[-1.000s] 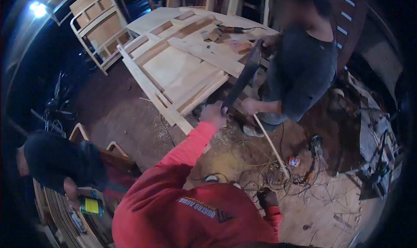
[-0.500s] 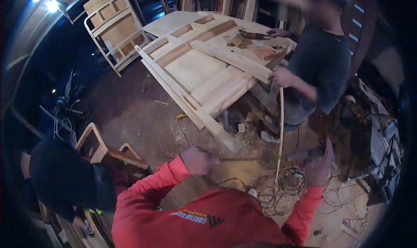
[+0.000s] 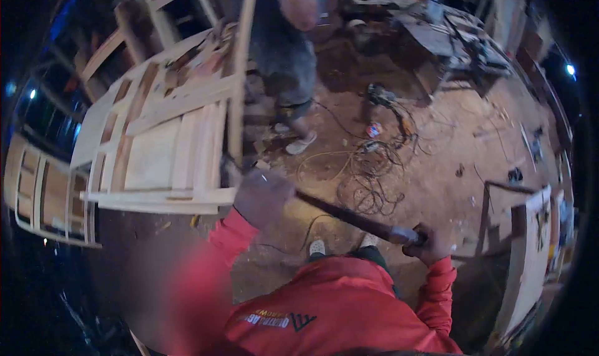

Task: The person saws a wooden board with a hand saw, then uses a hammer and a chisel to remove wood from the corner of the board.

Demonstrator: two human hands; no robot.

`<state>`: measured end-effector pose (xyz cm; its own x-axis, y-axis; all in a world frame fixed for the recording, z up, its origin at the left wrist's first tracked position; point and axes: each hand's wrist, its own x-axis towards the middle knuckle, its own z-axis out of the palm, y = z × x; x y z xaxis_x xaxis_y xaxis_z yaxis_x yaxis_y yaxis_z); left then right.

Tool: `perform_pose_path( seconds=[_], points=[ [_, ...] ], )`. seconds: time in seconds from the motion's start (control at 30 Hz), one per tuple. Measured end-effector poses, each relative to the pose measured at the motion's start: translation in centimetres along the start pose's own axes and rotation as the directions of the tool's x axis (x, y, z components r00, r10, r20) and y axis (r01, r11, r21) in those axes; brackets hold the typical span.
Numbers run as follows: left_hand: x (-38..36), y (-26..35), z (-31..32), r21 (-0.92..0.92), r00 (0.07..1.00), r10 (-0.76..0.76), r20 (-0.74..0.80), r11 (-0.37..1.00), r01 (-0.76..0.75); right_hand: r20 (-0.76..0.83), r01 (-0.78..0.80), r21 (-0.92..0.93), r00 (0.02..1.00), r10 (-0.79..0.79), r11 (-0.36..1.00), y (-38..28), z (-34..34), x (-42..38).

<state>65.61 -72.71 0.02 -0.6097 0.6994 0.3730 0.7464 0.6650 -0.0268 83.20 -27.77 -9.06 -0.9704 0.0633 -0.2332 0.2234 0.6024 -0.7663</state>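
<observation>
A long dark bar-like tool (image 3: 349,217) slants between my two hands, its right end lower than its left. My left hand (image 3: 263,197) is wrapped round it near the left end, beside the corner of a wooden frame (image 3: 156,201). My right hand (image 3: 432,245) is closed round the dark handle at the other end. Past my left hand, the tool's tip is partly hidden near the frame's edge. An upright wooden strip (image 3: 242,63) rises just beyond that hand.
Another person (image 3: 284,60) stands beyond the frame. Tangled cables (image 3: 368,175) lie on the floor ahead. A wooden panel (image 3: 529,262) stands at the right, and a cluttered bench (image 3: 437,41) is at the back. A second frame (image 3: 40,191) leans at the far left.
The view has swung right, so the wooden frame now appears farther left. My right hand, earlier with raised fingers, is now closed round the tool's handle.
</observation>
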Motion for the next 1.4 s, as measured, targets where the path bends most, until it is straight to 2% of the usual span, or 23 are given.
perform_pose_path(
  seconds=[0.07, 0.1, 0.2, 0.27, 0.3, 0.37, 0.4, 0.43, 0.5, 0.53, 0.6, 0.63, 0.73, 0.77, 0.87, 0.9, 0.97, 1.03, 1.1, 1.17, 1.27, 1.4],
  points=[
    [5.2, 1.5, -1.6, -0.195, 0.952, -0.073, -0.298, 0.981, 0.014, -0.132, -0.009, 0.316, 0.990, 0.054, 0.949, -0.7, -1.7, -3.7],
    [7.4, 3.1, -1.5, -0.307, 0.899, -0.130, -0.417, 0.952, -0.005, -0.169, -0.022, 0.408, 0.981, 0.099, 0.913, 0.0, -2.4, -5.5],
    [9.0, 10.3, 1.6, -0.605, 0.966, -0.150, -0.210, 0.796, -0.008, -0.256, -0.082, 0.567, 0.928, 0.270, 0.819, 3.4, -6.0, -10.4],
    [9.4, 14.3, 6.3, -0.655, 0.998, 0.066, 0.007, 0.754, -0.045, -0.490, -0.073, 0.466, 0.809, 0.325, 0.882, 5.6, -7.9, -14.7],
    [7.8, 14.8, 12.0, -0.669, 0.980, 0.076, 0.186, 0.740, 0.070, -0.514, -0.103, 0.457, 0.780, 0.357, 0.883, 6.5, -9.4, -16.6],
    [2.8, 15.6, 24.3, -0.621, 0.854, 0.034, 0.519, 0.702, 0.349, -0.558, -0.131, 0.500, 0.708, 0.434, 0.856, 9.6, -11.1, -20.6],
    [-0.7, 15.8, 30.8, -0.553, 0.751, -0.016, 0.660, 0.666, 0.501, -0.583, -0.109, 0.539, 0.667, 0.463, 0.835, 11.5, -11.3, -22.4],
    [-2.6, 15.4, 34.6, -0.450, 0.631, -0.051, 0.774, 0.657, 0.605, -0.616, -0.057, 0.567, 0.632, 0.469, 0.822, 12.3, -11.5, -23.9],
    [-2.3, 15.3, 37.1, -0.264, 0.430, -0.064, 0.901, 0.706, 0.657, -0.688, 0.076, 0.588, 0.572, 0.448, 0.806, 13.7, -12.4, -25.0],
    [-1.2, 15.3, 37.8, -0.203, 0.364, -0.063, 0.929, 0.736, 0.646, -0.695, 0.171, 0.646, 0.535, 0.480, 0.744, 13.9, -12.8, -24.9],
    [3.0, 15.5, 39.1, -0.140, 0.296, -0.060, 0.953, 0.781, 0.609, -0.701, 0.352, 0.707, 0.460, 0.545, 0.614, 13.7, -14.2, -24.5],
    [5.4, 15.4, 39.6, -0.119, 0.283, -0.066, 0.957, 0.799, 0.589, -0.651, 0.331, 0.754, 0.495, 0.576, 0.568, 15.0, -14.4, -24.9],
    [12.8, 14.7, 40.8, -0.090, 0.296, -0.097, 0.950, 0.823, 0.561, -0.622, 0.540, 0.758, 0.429, 0.655, 0.366, 14.9, -16.7, -23.7],
    [15.0, 14.0, 41.2, -0.085, 0.305, -0.109, 0.946, 0.826, 0.557, -0.672, 0.540, 0.709, 0.324, 0.666, 0.453, 16.2, -16.6, -23.3],
    [21.3, 12.4, 41.7, -0.064, 0.320, -0.134, 0.938, 0.841, 0.538, -0.661, 0.685, 0.633, 0.237, 0.712, 0.360, 15.1, -19.8, -22.3],
    [23.4, 12.0, 42.2, -0.062, 0.326, -0.134, 0.936, 0.847, 0.528, -0.703, 0.561, 0.650, 0.190, 0.685, 0.512, 15.0, -21.1, -22.1],
    [27.5, 11.1, 44.3, -0.046, 0.315, -0.130, 0.940, 0.868, 0.494, -0.806, 0.307, 0.568, 0.022, 0.591, 0.764, 15.0, -21.7, -21.4],
    [31.8, 11.3, 47.1, -0.037, 0.301, -0.109, 0.947, 0.897, 0.441, -0.899, 0.043, 0.419, -0.120, 0.422, 0.907, 15.8, -22.4, -20.0],
    [36.0, 11.8, 50.2, -0.046, 0.282, -0.070, 0.957, 0.922, 0.384, -0.743, 0.288, 0.607, -0.128, 0.658, 0.741, 15.3, -23.8, -17.7],
    [39.6, 13.7, 53.6, -0.062, 0.248, -0.021, 0.969, 0.944, 0.323, -0.651, 0.324, 0.676, -0.157, 0.743, 0.661, 14.5, -24.7, -15.2],
    [44.6, 18.7, 58.1, -0.180, 0.227, 0.129, 0.965, 0.958, 0.224, -0.693, 0.147, 0.642, -0.308, 0.652, 0.752, 14.7, -25.3, -11.6],
    [49.1, 29.0, 62.4, -0.407, 0.176, 0.390, 0.904, 0.911, 0.067, -0.663, 0.101, 0.621, -0.462, 0.589, 0.777, 14.9, -24.7, -9.4]
  ],
)
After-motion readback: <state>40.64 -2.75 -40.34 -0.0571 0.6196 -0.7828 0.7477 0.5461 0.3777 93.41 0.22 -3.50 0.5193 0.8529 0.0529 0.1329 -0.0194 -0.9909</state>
